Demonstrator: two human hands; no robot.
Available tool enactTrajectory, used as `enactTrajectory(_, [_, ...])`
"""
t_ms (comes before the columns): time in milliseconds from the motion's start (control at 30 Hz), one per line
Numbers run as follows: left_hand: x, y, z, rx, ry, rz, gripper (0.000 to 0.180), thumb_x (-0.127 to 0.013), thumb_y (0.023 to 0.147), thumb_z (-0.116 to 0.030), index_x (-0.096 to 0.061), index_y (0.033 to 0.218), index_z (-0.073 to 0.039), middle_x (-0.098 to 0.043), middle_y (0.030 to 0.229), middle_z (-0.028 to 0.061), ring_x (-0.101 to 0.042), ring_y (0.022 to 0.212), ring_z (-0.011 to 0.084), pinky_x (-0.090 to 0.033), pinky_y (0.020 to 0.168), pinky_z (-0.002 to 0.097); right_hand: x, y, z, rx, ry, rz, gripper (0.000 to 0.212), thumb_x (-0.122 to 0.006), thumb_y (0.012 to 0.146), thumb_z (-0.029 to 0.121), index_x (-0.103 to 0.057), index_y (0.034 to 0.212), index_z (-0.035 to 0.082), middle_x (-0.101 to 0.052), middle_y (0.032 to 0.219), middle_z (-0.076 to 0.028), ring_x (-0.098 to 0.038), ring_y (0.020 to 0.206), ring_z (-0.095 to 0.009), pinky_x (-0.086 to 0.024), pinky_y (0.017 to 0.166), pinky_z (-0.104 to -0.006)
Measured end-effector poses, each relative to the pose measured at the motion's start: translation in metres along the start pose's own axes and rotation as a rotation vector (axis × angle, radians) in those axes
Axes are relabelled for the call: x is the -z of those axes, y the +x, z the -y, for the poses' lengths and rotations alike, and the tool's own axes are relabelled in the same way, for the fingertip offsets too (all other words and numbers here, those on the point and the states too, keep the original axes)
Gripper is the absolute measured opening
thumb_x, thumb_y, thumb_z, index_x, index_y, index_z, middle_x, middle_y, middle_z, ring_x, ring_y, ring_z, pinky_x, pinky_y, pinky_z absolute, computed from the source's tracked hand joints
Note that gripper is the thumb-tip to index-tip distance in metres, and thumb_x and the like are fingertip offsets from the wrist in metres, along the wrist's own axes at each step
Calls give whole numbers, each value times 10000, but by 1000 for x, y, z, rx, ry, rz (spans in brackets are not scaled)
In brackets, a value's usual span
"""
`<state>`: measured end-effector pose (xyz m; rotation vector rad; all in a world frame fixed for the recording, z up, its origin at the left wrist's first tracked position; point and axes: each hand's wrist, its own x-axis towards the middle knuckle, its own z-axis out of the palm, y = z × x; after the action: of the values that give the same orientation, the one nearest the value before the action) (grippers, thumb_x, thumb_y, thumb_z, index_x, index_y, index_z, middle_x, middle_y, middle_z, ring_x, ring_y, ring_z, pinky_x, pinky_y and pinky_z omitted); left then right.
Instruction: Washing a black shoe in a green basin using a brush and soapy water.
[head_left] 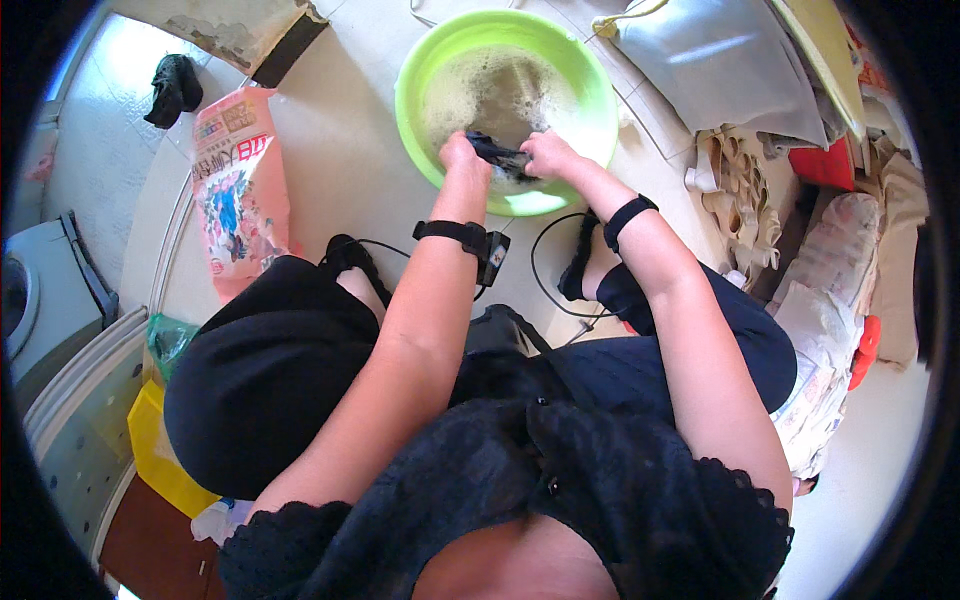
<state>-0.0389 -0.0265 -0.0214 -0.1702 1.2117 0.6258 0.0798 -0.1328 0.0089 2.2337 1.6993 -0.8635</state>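
Observation:
A light-green plastic basin [410, 100] stands on the floor in front of me, holding greyish soapy water [510, 88] with white foam around its sides. Over the basin's near part, a dark wet cloth [497, 152] stretches between my two hands. My left hand [463, 154] is closed around its left end. The right end is gripped by the closed fingers of my right hand [548, 155]. What kind of garment the cloth is cannot be made out. Black straps with a small device [490, 255] circle my forearms.
A pink printed bag [240, 195] stands left of the basin, with a black bundled item [173, 90] beyond it. Beige shoes [735, 195] and a grey cloth [720, 60] lie at the right. A black cable [540, 255] loops by my feet. A washing machine [60, 290] is far left.

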Motion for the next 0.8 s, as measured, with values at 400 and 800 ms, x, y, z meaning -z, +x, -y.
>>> enactTrajectory(400, [-5, -15, -43, -211, 303, 214, 205, -490, 869, -127, -498, 1072, -101, -549, 990, 97, -570, 878, 269, -484, 731, 485, 75, -11, -12, -145, 1376, -454, 125, -613, 759, 71, -571, 870, 31, -617, 718, -70, -602, 547, -140, -488, 485, -250])
enactTrajectory(800, [-12, -12, 31, 292, 254, 399, 188, -491, 841, -309, -555, 930, -155, -596, 892, 64, -591, 770, 236, -483, 642, 399, 45, -24, 36, -140, 675, -501, 322, -524, 835, 340, -615, 898, 38, -631, 847, -195, -615, 817, -340, -471, 714, -420])
